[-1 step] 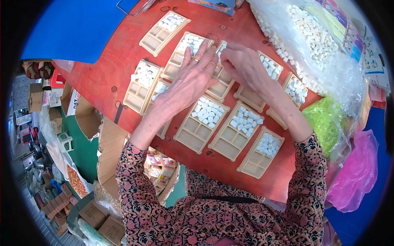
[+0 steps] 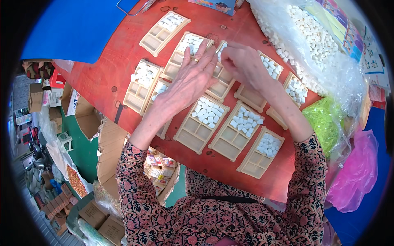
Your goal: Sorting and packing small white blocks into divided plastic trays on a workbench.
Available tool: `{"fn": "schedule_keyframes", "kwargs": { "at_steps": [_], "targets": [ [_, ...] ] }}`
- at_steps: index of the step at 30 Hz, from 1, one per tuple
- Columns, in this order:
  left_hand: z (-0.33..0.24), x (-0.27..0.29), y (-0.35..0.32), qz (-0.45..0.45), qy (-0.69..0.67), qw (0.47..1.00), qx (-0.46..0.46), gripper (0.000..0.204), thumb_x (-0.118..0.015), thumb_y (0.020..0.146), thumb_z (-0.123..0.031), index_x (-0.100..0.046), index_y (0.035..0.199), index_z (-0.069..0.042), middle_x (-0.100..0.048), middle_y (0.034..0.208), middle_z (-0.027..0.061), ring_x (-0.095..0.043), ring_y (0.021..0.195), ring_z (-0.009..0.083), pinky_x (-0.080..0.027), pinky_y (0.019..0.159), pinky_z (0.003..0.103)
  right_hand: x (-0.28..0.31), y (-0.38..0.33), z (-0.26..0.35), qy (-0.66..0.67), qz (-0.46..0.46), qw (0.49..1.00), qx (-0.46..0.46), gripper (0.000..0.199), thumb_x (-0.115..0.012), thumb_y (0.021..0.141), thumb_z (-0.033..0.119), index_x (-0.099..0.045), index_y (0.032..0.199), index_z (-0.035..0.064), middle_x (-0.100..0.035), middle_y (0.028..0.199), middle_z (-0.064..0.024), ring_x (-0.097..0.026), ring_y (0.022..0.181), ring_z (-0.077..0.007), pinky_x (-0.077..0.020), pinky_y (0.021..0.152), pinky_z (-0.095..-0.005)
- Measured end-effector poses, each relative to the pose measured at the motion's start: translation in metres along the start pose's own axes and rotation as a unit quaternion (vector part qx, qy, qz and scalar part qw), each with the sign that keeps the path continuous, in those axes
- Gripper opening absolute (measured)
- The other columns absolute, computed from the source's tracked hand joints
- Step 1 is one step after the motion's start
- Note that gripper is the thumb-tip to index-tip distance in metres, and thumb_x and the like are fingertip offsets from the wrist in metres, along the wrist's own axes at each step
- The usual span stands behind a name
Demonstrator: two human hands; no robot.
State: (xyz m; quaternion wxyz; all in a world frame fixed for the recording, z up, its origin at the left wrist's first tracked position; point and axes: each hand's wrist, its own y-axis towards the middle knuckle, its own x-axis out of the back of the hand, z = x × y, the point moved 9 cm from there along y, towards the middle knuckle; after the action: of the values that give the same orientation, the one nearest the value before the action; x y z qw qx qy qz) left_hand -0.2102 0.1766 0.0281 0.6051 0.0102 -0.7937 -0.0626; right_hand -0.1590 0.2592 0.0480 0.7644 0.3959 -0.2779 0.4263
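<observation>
Several beige compartment trays stand on a red table, each with small white cube-like pieces in its top section and bare lower sections. Fingers stretched, my left hand (image 2: 192, 78) lies over the edge between a filled tray (image 2: 174, 61) and the middle tray (image 2: 223, 84). My right hand (image 2: 246, 65) is curled, its fingertips together over the upper part of the middle tray; what they pinch, if anything, is hidden. White pieces (image 2: 222, 47) show between the two hands. Nearest me are a tray (image 2: 189, 137), another tray (image 2: 226, 146) and a smaller-looking tray (image 2: 255, 163).
A clear plastic bag (image 2: 312, 37) full of white pieces lies at the far right. Below it are bright green shreds (image 2: 324, 123) in plastic and a pink bag (image 2: 355, 172). An open cardboard box (image 2: 111, 151) with small packets stands at the table's near left edge.
My right hand has shifted very slightly and its fingers are curled a little more. The left hand and the trays have not moved.
</observation>
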Motion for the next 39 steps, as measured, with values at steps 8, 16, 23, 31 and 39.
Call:
{"fn": "schedule_keyframes", "kwargs": {
  "at_steps": [8, 16, 23, 31, 39],
  "targets": [
    [0.001, 0.004, 0.0, -0.018, -0.008, 1.0, -0.002, 0.055, -0.062, 0.086, -0.017, -0.044, 0.13, 0.009, -0.034, 0.144, 0.024, -0.022, 0.14, 0.0388, -0.021, 0.11, 0.059, 0.038, -0.004, -0.036, 0.201, -0.002, 0.962, -0.183, 0.013, -0.065, 0.082, 0.011, -0.066, 0.085, -0.002, -0.063, 0.068, -0.0062, -0.054, 0.061, -0.0099, -0.0433, 0.055, -0.0272],
    [0.002, 0.001, 0.001, 0.006, -0.018, 1.0, 0.009, 0.056, -0.06, 0.088, -0.02, -0.041, 0.134, 0.006, -0.029, 0.148, 0.0204, -0.017, 0.142, 0.0367, -0.016, 0.113, 0.057, 0.202, -0.037, -0.097, -0.112, -0.257, 0.942, -0.186, 0.016, -0.063, 0.087, 0.006, -0.068, 0.101, 0.0018, -0.068, 0.087, -0.0011, -0.06, 0.078, -0.0069, -0.0497, 0.072, -0.0224],
    [0.001, 0.0, 0.0, 0.012, -0.022, 1.0, 0.012, 0.058, -0.058, 0.089, -0.022, -0.039, 0.136, 0.006, -0.027, 0.149, 0.0207, -0.015, 0.143, 0.0374, -0.015, 0.113, 0.057, 0.124, -0.022, -0.048, -0.05, -0.169, 0.979, -0.1, 0.02, -0.06, 0.081, -0.001, -0.065, 0.099, 0.0008, -0.067, 0.087, -0.0135, -0.066, 0.075, -0.0213, -0.0507, 0.07, -0.031],
    [0.002, -0.001, 0.004, 0.016, -0.003, 1.0, 0.022, 0.059, -0.058, 0.089, -0.022, -0.039, 0.136, 0.007, -0.025, 0.15, 0.0189, -0.016, 0.142, 0.0389, -0.016, 0.112, 0.059, 0.009, 0.0, 0.001, -0.044, 0.014, 0.998, -0.038, 0.014, -0.065, 0.079, 0.005, -0.062, 0.091, -0.0011, -0.06, 0.088, -0.0158, -0.059, 0.083, -0.0374, -0.047, 0.07, -0.0453],
    [0.004, 0.0, -0.001, 0.002, -0.014, 1.0, 0.027, 0.059, -0.059, 0.088, -0.022, -0.038, 0.136, 0.007, -0.024, 0.15, 0.0186, -0.015, 0.142, 0.038, -0.017, 0.112, 0.06, -0.002, 0.008, -0.006, -0.022, -0.007, 0.999, -0.046, 0.005, -0.058, 0.073, -0.001, -0.062, 0.075, -0.0029, -0.062, 0.077, -0.0179, -0.062, 0.077, -0.0369, -0.0504, 0.067, -0.044]
  ]
}}
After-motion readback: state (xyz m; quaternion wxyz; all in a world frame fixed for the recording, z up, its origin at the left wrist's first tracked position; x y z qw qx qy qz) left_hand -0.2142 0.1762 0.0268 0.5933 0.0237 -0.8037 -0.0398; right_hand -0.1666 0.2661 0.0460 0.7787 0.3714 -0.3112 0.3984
